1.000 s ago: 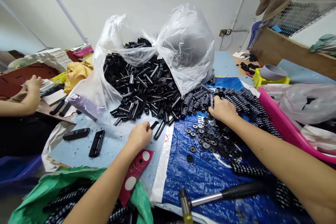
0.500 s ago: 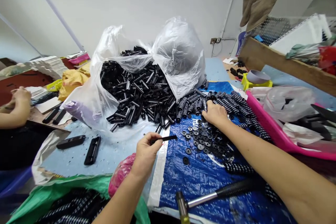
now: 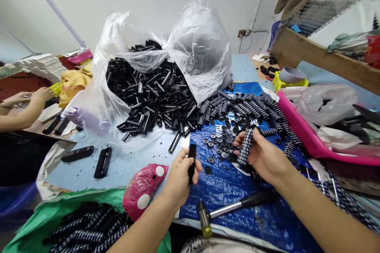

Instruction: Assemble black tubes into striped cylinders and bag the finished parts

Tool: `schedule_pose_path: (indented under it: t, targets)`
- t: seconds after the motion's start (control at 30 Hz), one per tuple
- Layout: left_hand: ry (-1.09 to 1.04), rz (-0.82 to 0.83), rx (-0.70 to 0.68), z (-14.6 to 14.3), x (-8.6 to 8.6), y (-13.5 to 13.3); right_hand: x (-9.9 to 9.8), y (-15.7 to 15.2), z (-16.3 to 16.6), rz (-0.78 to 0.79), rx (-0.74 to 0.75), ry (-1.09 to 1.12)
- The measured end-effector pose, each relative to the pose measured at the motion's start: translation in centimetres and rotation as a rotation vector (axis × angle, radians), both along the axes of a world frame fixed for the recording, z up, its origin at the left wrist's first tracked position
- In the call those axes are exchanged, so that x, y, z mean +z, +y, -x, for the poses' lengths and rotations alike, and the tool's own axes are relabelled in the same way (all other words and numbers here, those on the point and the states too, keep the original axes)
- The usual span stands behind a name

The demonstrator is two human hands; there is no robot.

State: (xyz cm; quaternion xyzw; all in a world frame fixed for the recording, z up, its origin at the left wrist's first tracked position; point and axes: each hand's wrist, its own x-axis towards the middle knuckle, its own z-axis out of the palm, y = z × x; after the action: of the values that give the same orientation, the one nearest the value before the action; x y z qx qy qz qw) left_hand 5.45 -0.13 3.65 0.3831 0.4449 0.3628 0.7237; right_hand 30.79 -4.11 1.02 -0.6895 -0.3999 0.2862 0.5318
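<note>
My left hand (image 3: 179, 176) grips a short black plastic tube (image 3: 192, 162), held nearly upright over the edge of the blue tarp (image 3: 237, 189). My right hand (image 3: 263, 158) holds a black-and-white patterned sleeve (image 3: 245, 151) a little to the right of it. The two hands are close but apart. Small black washers (image 3: 221, 140) lie scattered on the tarp just beyond them. Behind stands an open clear plastic bag (image 3: 204, 43) spilling a heap of black tubes (image 3: 154, 95). A row of patterned sleeves (image 3: 246, 106) lies to its right.
A hammer (image 3: 228, 207) lies on the tarp near me. A pink spotted cushion (image 3: 142, 187) and a green bag (image 3: 59, 213) of sleeves sit at front left. Two black flat parts (image 3: 102, 162) lie left. A pink basket (image 3: 311, 138) is right. Another person's hands (image 3: 32, 97) work at far left.
My right hand lifted a patterned sleeve off the row and drew it toward me. My left hand turned the black tube from level to nearly upright and moved right toward the other hand.
</note>
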Motion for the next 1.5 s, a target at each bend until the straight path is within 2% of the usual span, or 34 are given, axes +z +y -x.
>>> schedule_pose_path:
  t: [0.1,0.17,0.33,0.5,0.6,0.67,0.77,0.8,0.87,1.03,1.13,1.2,1.33,1.43,1.5]
  targets:
    - [0.027,0.000,-0.124,-1.8,-0.5,-1.3,0.6,-2.2,3.8,0.037,0.073,0.622]
    - [0.057,-0.032,-0.176,-2.3,-0.7,-2.0,0.9,-3.1,5.7,0.038,0.085,0.935]
    - [0.158,-0.169,-0.157,-2.8,-0.6,-3.7,0.9,-3.8,8.0,0.005,0.094,1.011]
    - [0.187,-0.342,-0.135,-3.9,-1.1,-4.8,0.9,-3.8,9.8,-0.060,-0.022,1.017]
    - [0.208,-0.343,-0.165,-4.1,-1.3,-4.9,0.3,-4.3,9.9,-0.058,0.060,0.819]
    - [0.198,-0.304,-0.165,-3.7,-1.1,-4.8,-0.6,-5.1,9.1,-0.156,0.162,0.477]
    - [0.172,-0.234,-0.177,-2.8,-0.7,-4.6,-1.8,-6.4,7.5,-0.350,0.364,-0.196]
    - [0.171,-0.228,-0.186,-2.5,-0.6,-4.6,-2.1,-6.7,7.1,-0.399,0.415,-0.367]
    - [0.179,-0.245,-0.194,-2.2,-0.7,-4.7,-2.4,-7.2,6.7,-0.469,0.445,-0.560]
    - [0.239,-0.253,-0.107,-2.4,-1.6,-5.2,-1.5,-7.6,7.4,-0.534,0.405,-0.600]
    - [0.179,-0.280,-0.095,-2.7,-1.6,-5.4,-1.1,-7.7,7.9,-0.576,0.423,-0.609]
    - [0.081,-0.193,-0.095,-2.7,-1.2,-5.3,-1.1,-7.7,8.0,-0.594,0.413,-0.644]
    - [-0.097,0.123,-0.172,-2.2,0.1,-4.8,-1.7,-7.7,8.0,-0.572,0.400,-0.716]
    - [-0.109,0.188,-0.254,-1.7,0.2,-4.4,-2.2,-7.8,8.1,-0.534,0.396,-0.726]
    - [-0.103,0.186,-0.263,-1.3,-0.5,-4.0,-2.5,-8.2,7.9,-0.483,0.397,-0.708]
